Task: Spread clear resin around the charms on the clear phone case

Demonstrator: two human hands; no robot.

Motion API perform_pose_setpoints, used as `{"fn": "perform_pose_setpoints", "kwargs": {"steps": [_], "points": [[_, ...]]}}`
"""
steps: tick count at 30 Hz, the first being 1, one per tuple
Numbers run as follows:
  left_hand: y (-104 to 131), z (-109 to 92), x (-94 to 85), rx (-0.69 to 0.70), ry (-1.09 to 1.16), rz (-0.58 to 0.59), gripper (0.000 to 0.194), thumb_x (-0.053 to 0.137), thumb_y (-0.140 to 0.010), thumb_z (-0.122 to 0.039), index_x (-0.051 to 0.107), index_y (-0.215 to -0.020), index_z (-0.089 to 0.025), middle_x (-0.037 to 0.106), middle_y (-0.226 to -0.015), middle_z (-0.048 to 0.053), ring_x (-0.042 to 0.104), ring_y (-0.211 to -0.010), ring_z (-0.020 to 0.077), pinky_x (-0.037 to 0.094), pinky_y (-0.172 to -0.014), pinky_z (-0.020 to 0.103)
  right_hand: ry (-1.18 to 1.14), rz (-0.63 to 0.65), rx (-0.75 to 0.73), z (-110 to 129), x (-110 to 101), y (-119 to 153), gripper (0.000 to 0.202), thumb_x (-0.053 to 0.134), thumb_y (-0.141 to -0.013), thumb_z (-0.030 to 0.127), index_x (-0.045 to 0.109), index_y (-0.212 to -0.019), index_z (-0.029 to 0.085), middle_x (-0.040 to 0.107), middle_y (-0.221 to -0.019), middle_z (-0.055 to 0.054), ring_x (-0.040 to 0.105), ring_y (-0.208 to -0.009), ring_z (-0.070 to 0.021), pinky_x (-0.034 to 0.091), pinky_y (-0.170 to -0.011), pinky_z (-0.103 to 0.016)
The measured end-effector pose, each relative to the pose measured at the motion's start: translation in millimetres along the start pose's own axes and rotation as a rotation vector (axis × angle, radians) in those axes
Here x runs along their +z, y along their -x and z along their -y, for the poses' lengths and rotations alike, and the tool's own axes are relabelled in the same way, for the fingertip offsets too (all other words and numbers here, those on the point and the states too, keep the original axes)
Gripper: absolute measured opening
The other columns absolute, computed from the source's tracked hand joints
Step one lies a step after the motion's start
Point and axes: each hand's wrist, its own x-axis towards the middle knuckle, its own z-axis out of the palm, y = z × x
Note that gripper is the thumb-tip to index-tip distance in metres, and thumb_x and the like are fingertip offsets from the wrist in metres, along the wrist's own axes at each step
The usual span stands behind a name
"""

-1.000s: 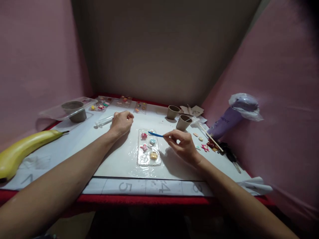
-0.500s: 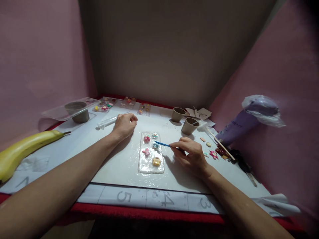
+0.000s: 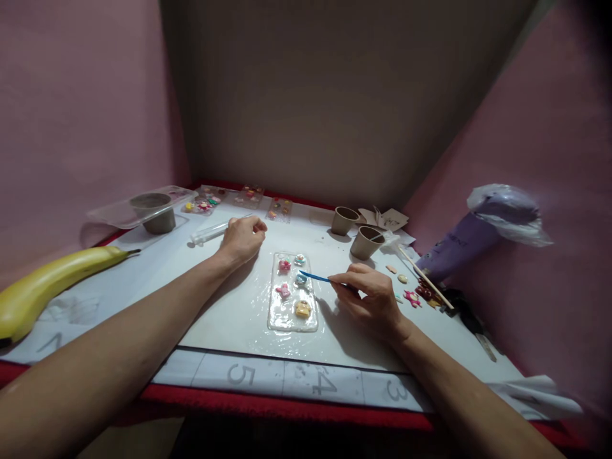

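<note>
A clear phone case lies in the middle of the white board, its surface glossy and wet-looking. Several small charms sit on it, among them a red one, a pink one, a blue one and a yellow one. Between the fingertips of my right hand is a slim blue stick tool, its tip at the blue charm. My left hand rests beyond the case with curled fingers, nothing visible in them, beside a clear syringe-like tube partly hidden behind it.
Two brown cups stand behind my right hand. Loose charms and a wooden stick lie right, near a purple plastic-wrapped package. A banana and a lidded grey cup are left; more decorated cases lie behind.
The view has shifted slightly, so everything sits a little further right. My right hand keeps the blue tool at the blue charm. My left hand stays in place.
</note>
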Motion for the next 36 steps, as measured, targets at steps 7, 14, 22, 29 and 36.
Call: {"fn": "perform_pose_setpoints", "kwargs": {"steps": [7,14,22,29,36], "points": [[0,-1,-0.3,-0.02,0.003,0.004,0.025,0.054,-0.074,-0.013,0.073,-0.089,-0.018,0.072,-0.09,0.009,0.061,-0.091,0.0247,0.047,-0.088,0.04,0.015,-0.028,-0.051,0,-1,-1,0.015,0.058,-0.082,0.009,0.072,-0.08,0.015,0.054,-0.056,0.0,0.046,-0.051,-0.0108,0.038,-0.05,-0.026],[0,-1,0.0,-0.015,0.001,0.007,0.025,0.054,-0.073,-0.013,0.073,-0.089,-0.018,0.072,-0.09,0.008,0.062,-0.091,0.0242,0.047,-0.087,0.039,0.058,-0.056,-0.136,0,-1,-2,0.015,0.059,-0.081,0.006,0.071,-0.079,0.014,0.05,-0.053,0.002,0.044,-0.051,-0.0105,0.035,-0.05,-0.026],[0,0,0.4,-0.004,-0.002,0.001,0.024,0.054,-0.074,-0.013,0.072,-0.088,-0.018,0.072,-0.09,0.008,0.061,-0.092,0.0249,0.047,-0.089,0.039,0.067,-0.058,-0.155,2,0,-2,0.017,0.057,-0.081,0.005,0.07,-0.08,0.016,0.049,-0.053,0.003,0.043,-0.05,-0.0103,0.034,-0.051,-0.027],[-1,1,0.9,-0.023,0.008,0.0,0.024,0.054,-0.073,-0.013,0.072,-0.087,-0.02,0.072,-0.09,0.008,0.061,-0.095,0.0254,0.046,-0.091,0.04,0.073,-0.116,-0.057,1,4,0,0.014,0.059,-0.083,0.01,0.072,-0.085,0.016,0.05,-0.055,0.001,0.044,-0.052,-0.0113,0.034,-0.051,-0.026],[2,-5,-2.0,-0.052,-0.005,0.006,0.022,0.054,-0.074,-0.015,0.071,-0.085,-0.022,0.071,-0.091,0.007,0.059,-0.101,0.0256,0.046,-0.094,0.04,0.112,-0.142,0.028,19,-16,-24,0.011,0.06,-0.086,0.014,0.071,-0.084,0.016,0.054,-0.058,0.001,0.047,-0.054,-0.0115,0.037,-0.053,-0.026]]}}
